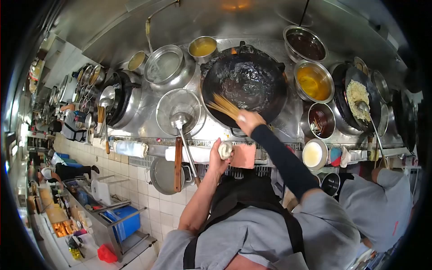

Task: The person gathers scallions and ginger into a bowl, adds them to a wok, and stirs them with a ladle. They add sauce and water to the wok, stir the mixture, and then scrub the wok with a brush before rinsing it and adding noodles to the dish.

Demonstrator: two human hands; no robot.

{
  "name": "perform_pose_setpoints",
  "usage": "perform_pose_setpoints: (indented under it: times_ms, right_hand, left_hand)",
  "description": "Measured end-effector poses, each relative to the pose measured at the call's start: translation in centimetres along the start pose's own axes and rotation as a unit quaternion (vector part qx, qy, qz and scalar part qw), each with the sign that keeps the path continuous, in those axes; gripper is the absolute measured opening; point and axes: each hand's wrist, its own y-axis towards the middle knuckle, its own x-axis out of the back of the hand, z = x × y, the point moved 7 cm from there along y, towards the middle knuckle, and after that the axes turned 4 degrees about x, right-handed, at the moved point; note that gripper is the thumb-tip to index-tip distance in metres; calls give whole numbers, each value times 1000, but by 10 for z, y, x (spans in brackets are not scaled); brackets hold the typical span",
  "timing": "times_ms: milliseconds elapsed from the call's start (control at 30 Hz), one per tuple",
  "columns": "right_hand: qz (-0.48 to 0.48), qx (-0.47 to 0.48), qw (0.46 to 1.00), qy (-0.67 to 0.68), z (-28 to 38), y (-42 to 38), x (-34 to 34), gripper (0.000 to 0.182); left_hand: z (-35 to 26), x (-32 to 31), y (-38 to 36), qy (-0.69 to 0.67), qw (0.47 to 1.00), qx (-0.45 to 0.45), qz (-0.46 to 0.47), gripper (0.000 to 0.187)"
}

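My right hand [249, 121], in a black sleeve, grips a bamboo whisk brush [223, 105] whose bristles reach into the big black wok [245, 81]. The wok holds a little shiny liquid. My left hand [220, 153] is closed on a white cloth [226, 149] at the stove's front ledge, beside a pink towel [244, 155]. A steel ladle [181, 120] rests in a wire strainer [179, 110] left of the wok, its handle pointing toward me.
Bowls of sauce and oil [313, 82] ring the wok. A water-filled pot [164, 66] stands behind the strainer. On the right, a co-worker in grey [378, 202] stirs fried rice [357, 93] in another wok. A second black wok [119, 96] sits left; a tiled floor lies below.
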Motion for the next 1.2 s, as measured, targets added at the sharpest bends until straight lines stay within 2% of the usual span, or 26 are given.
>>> perform_pose_setpoints:
  times_ms: [33, 100, 167, 200, 233, 267, 300, 367, 433, 500, 533, 633, 700, 733, 767, 833, 867, 900, 933, 967, 1000, 1067, 1100, 1133, 1167, 1200]
  right_hand:
    - [42, -11, 999, -19, 3, -26, 25, 25]
    - [118, -58, 966, -223, -29, -17, 50, 22]
    - [32, -45, 964, -261, -47, 43, 80, 23]
    - [18, -24, 970, -241, -68, 94, 69, 25]
    - [-25, -61, 981, -180, -59, 127, 70, 26]
    - [-6, -95, 982, -163, -61, 161, 54, 29]
    - [-5, -114, 982, -153, -35, 170, 46, 33]
    - [-12, -119, 983, -139, 19, 152, 27, 30]
    - [-20, -109, 986, -128, 47, 114, 1, 25]
    - [11, -69, 990, -119, 48, 59, -19, 24]
    - [48, -31, 994, -92, 56, 21, -1, 24]
    - [114, 17, 974, -197, -15, -43, 21, 24]
    - [179, 2, 923, -340, -27, -49, 97, 20]
    - [138, 36, 908, -394, -16, -35, 137, 20]
    - [139, 24, 907, -397, -25, 0, 155, 20]
    - [24, 75, 930, -360, -75, 100, 136, 26]
    - [96, 19, 930, -354, -79, 132, 110, 30]
    - [30, -49, 956, -287, -68, 148, 88, 29]
    - [32, -109, 958, -262, -53, 155, 62, 28]
    - [6, -105, 976, -190, -47, 150, 30, 30]
    - [-3, -93, 979, -184, -42, 125, -2, 31]
    - [-10, -55, 986, -156, -25, 82, -14, 29]
    - [10, -35, 990, -134, -18, 50, -7, 26]
    - [53, -28, 984, -167, -14, 26, 12, 25]
    - [99, -22, 975, -197, -12, 6, 36, 25]
    - [97, -20, 972, -214, -13, 9, 71, 31]
  left_hand:
    - [-2, -3, 5, -34, 999, 7, 9, 52]
    - [-6, -21, 13, -9, 1000, 0, -29, 49]
    - [-1, -37, 27, 13, 994, 4, -105, 46]
    - [1, -43, 43, 71, 990, -5, -125, 40]
    - [1, -48, 58, 130, 981, -13, -144, 34]
    - [-6, -61, 52, 135, 970, -32, -201, 20]
    - [-8, -62, 64, 132, 968, -87, -197, 16]
    - [3, -43, 80, 126, 955, -185, -193, 9]
    - [0, -38, 87, 109, 952, -191, -211, 5]
    - [3, -25, 94, 107, 933, -251, -233, 7]
    - [6, -24, 101, 76, 936, -286, -191, 14]
    - [5, -41, 76, 105, 946, -221, -214, 17]
    - [2, -45, 71, 103, 950, -212, -203, 17]
    - [1, -49, 70, 99, 952, -210, -199, 18]
    - [-1, -50, 68, 100, 954, -201, -197, 17]
    - [-5, -50, 65, 108, 959, -179, -191, 15]
    - [-2, -44, 69, 110, 951, -175, -229, 10]
    - [-3, -53, 66, 118, 952, -181, -216, 9]
    - [-8, -65, 59, 126, 953, -188, -200, 8]
    - [-5, -68, 52, 134, 954, -189, -190, 8]
    - [3, -53, 66, 140, 960, -174, -167, 14]
    - [0, -52, 62, 159, 964, -135, -162, 20]
    - [-2, -49, 57, 166, 966, -115, -161, 24]
    - [-1, -43, 51, 150, 976, -66, -142, 31]
    - [-2, -36, 33, 165, 975, -48, -141, 30]
    - [-7, -32, 13, 181, 973, -33, -138, 30]
